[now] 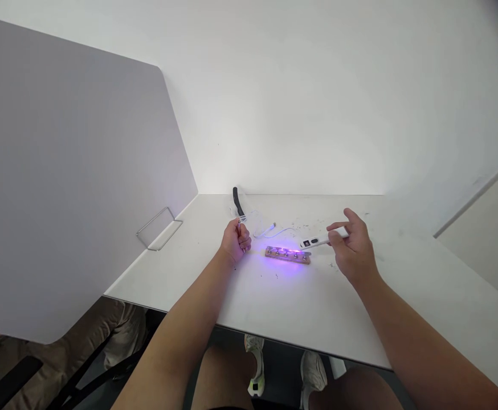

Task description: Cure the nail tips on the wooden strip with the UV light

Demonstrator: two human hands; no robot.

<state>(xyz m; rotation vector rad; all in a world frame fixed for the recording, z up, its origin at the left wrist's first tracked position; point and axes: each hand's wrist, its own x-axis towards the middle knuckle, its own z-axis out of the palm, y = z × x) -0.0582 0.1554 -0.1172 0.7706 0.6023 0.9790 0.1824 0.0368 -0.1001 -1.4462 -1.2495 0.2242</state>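
Observation:
A small wooden strip point(287, 254) with several metal studs lies on the white table point(300, 302), lit by purple light. My right hand point(351, 245) pinches a white pen-shaped device point(322, 241) whose tip points at the strip's right end and casts that glow. My left hand point(236, 239) rests just left of the strip, fingers curled round a thin metal tool point(240, 226) held upright.
A white cable point(270, 230) and a black curved object point(237, 200) lie behind the strip near the wall. A grey divider panel point(69, 171) with a wire bracket point(160, 228) stands on the left. Small debris dots the tabletop. Another person's legs show under the table's left side.

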